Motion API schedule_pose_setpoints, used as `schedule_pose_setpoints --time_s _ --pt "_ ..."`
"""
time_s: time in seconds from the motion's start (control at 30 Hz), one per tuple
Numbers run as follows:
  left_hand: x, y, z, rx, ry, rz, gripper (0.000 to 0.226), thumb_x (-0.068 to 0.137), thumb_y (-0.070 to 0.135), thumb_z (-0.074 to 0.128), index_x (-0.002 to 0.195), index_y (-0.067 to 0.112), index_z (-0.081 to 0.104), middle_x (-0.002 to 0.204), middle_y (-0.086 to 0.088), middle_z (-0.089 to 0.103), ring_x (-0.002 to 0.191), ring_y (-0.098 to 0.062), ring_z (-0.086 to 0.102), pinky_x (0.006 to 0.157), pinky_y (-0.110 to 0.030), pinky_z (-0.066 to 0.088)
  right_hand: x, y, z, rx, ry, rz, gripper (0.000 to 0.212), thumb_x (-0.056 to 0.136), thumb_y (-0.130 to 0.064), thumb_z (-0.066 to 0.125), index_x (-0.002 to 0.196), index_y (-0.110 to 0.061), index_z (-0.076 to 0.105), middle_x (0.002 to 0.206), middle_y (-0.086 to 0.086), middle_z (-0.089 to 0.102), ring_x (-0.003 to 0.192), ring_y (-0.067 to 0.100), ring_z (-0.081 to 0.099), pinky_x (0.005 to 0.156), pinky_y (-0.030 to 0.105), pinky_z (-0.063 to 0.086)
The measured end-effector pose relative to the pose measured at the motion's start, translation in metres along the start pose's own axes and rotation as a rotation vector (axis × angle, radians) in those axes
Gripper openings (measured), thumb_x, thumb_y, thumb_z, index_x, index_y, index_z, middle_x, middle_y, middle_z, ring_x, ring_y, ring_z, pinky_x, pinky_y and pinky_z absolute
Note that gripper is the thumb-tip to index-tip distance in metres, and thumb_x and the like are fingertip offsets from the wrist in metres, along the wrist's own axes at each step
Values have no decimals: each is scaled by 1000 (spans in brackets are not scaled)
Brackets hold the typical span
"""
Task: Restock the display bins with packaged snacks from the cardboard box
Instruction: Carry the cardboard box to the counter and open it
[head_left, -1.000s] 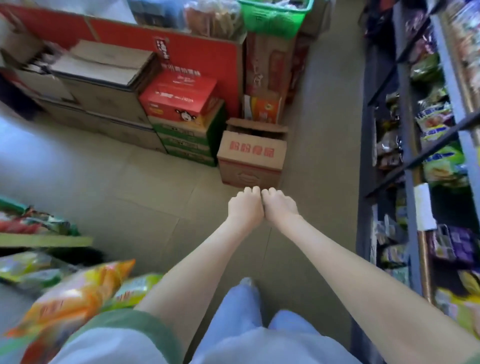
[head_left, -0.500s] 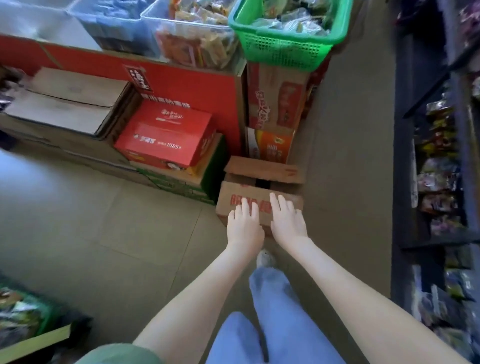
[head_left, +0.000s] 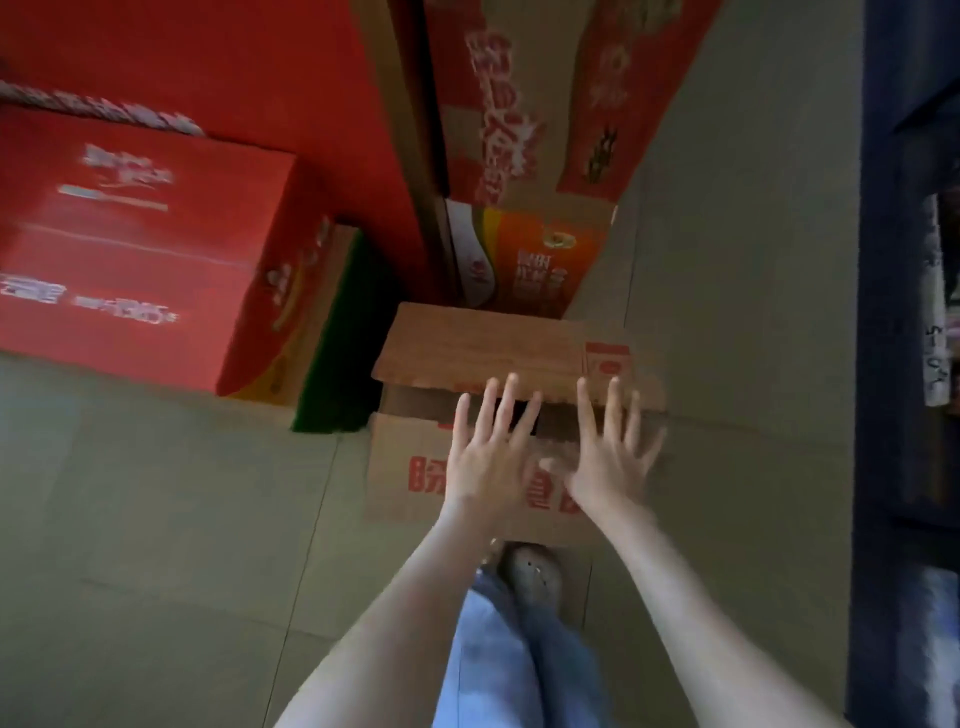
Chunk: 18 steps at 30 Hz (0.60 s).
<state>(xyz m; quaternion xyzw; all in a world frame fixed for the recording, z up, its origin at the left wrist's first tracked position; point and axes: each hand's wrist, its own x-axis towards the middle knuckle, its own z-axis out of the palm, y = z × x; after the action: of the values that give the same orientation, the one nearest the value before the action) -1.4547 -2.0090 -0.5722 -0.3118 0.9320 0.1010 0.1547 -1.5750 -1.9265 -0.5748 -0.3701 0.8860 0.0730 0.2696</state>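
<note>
Cardboard, brown and printed with red characters, fills the middle of the view: the cardboard box (head_left: 405, 467) sits on the tiled floor (head_left: 156, 519), just in front of the person's shoe (head_left: 530, 571); its far flap (head_left: 483, 343) lies folded back and a dark gap shows between it and the near panel. The step in hand looks like the very start of the job, getting into the box; no snack packet is visible and no display bin is in view, so nothing appears restocked yet.

The left hand (head_left: 488, 457) and the right hand (head_left: 610, 457) hover side by side over the box top, both flat with fingers spread wide and holding nothing; their fingertips reach across the dark gap towards the far flap; motion blur makes it impossible to say whether the palms touch the cardboard or hang just above it.

The next move probably calls for parting the flaps fully, one hand to each side, and then reaching down into the opening; what is inside is hidden in shadow.

A red carton (head_left: 145, 249) stands to the left on a green-sided one (head_left: 332, 332); an orange carton (head_left: 530, 260) sits right behind the box; dark shelving (head_left: 904, 312) runs down the right edge.
</note>
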Motion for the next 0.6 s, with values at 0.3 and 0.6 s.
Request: schedule_pose_setpoints --time_s 0.3,0.6 --pt "40 -33 95 -35 -69 -54 61 96 48 13 151 22 20 157 -10 19 144 -25 24 115 -52 13 50 12 74 38 -112 43 83 88 -70 27 143 -37 -25 156 0 -25 143 24 -23 107 61 -18" --pt "46 -51 133 -27 16 -188 58 94 51 22 149 32 14 155 -6 28 142 -20 23 102 -73 11 67 23 92 111 -61 250 92 77 -83 17 136 -38 -37 153 5 -33 141 28 -28 103 71 -8"
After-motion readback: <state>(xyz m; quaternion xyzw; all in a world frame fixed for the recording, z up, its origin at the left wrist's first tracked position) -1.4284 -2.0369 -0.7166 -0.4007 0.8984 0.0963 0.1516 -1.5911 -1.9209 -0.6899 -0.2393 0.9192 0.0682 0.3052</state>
